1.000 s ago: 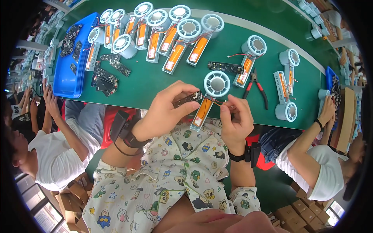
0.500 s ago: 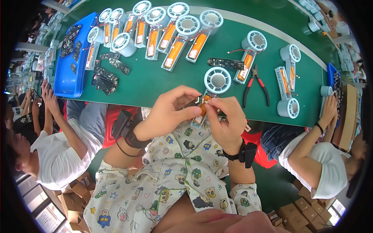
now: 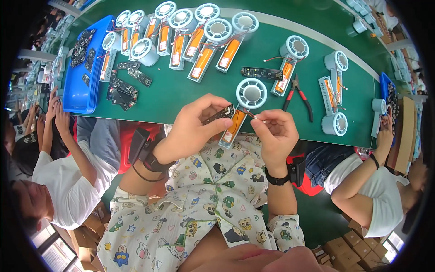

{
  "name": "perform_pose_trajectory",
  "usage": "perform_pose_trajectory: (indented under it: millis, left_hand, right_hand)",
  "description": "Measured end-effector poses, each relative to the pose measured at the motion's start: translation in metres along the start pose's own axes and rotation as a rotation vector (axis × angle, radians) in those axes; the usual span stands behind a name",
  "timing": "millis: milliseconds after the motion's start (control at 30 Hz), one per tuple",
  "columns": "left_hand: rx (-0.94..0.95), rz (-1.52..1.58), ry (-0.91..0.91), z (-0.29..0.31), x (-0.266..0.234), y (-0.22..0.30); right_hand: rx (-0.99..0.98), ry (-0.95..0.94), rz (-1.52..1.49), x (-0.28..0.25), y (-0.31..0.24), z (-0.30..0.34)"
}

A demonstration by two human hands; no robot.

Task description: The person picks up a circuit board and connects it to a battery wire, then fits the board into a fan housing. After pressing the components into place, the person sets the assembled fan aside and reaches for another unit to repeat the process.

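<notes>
Steady the black circuit board, pinched in the left hand by thumb and fingers, near the fan unit at the green table's near edge; grasp the white plug, pinched in the right hand's fingertips, by its housing; spare the wires.

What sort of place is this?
Probably an electronics assembly line: many matching light-blue units with loose wires, blue trays holding circuit boards, and people in white shirts working on either side.
</notes>
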State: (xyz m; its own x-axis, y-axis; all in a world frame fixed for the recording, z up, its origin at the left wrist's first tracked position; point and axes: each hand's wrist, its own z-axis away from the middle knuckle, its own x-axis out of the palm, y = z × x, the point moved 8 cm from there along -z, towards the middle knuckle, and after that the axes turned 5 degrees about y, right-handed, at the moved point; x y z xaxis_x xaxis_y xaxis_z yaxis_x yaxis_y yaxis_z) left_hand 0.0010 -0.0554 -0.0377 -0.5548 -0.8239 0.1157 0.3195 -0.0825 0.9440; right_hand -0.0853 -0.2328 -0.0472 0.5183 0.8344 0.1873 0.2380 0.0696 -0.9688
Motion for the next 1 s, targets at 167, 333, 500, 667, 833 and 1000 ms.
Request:
perform_pose_trajectory:
  millis: [167,333,500,667,833,1000]
  left_hand:
    - [-0.010,0.004,-0.005,-0.002,0.003,-0.003]
    - [0.055,0.022,-0.051,-0.002,0.008,-0.004]
    - [0.026,0.046,-0.054,-0.002,0.010,-0.006]
    - [-0.020,0.099,-0.058,-0.002,0.010,-0.010]
    - [0.043,0.099,-0.032,-0.001,0.011,-0.008]
    - [0.017,0.027,-0.042,-0.002,0.010,-0.011]
  right_hand:
    - [0.012,0.027,-0.080,0.000,-0.001,-0.002]
    - [-0.546,-0.151,0.435,0.030,-0.043,0.001]
    - [-0.797,-0.175,0.576,0.041,-0.056,0.009]
    - [-0.850,-0.186,0.635,0.046,-0.057,0.012]
    - [-0.841,-0.178,0.648,0.048,-0.058,0.013]
    - [-0.805,-0.164,0.671,0.050,-0.061,0.013]
